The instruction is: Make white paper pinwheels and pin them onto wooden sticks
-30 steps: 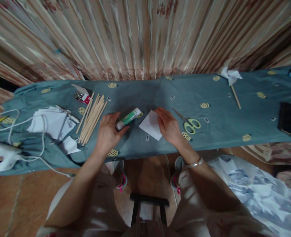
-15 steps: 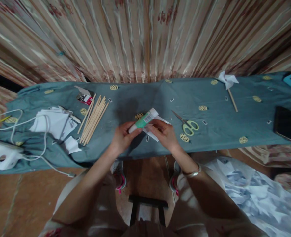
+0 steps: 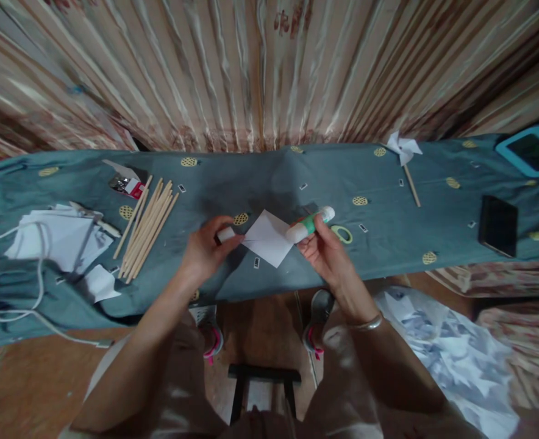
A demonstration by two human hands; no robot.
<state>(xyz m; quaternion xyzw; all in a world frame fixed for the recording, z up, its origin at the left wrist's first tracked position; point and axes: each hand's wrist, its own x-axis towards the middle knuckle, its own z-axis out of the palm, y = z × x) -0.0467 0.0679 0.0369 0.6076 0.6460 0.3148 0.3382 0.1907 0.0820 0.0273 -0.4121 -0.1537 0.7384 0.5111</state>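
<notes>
Green-and-white glue stick [image 3: 310,224] grasped in the right hand [image 3: 327,250], tilted over the bench [image 3: 260,177]; its white cap [image 3: 226,234] pinched in the left hand [image 3: 203,251]; folded white paper [image 3: 268,238] lies between them near the front edge; bare cloth beyond.

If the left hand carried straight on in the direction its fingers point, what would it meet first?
The left hand, pinching a small white cap, points right, toward the folded white paper lying on the cloth. Its fingertips are already at the paper's left corner, so the paper comes first; beyond it is the glue stick in the right hand.
</notes>
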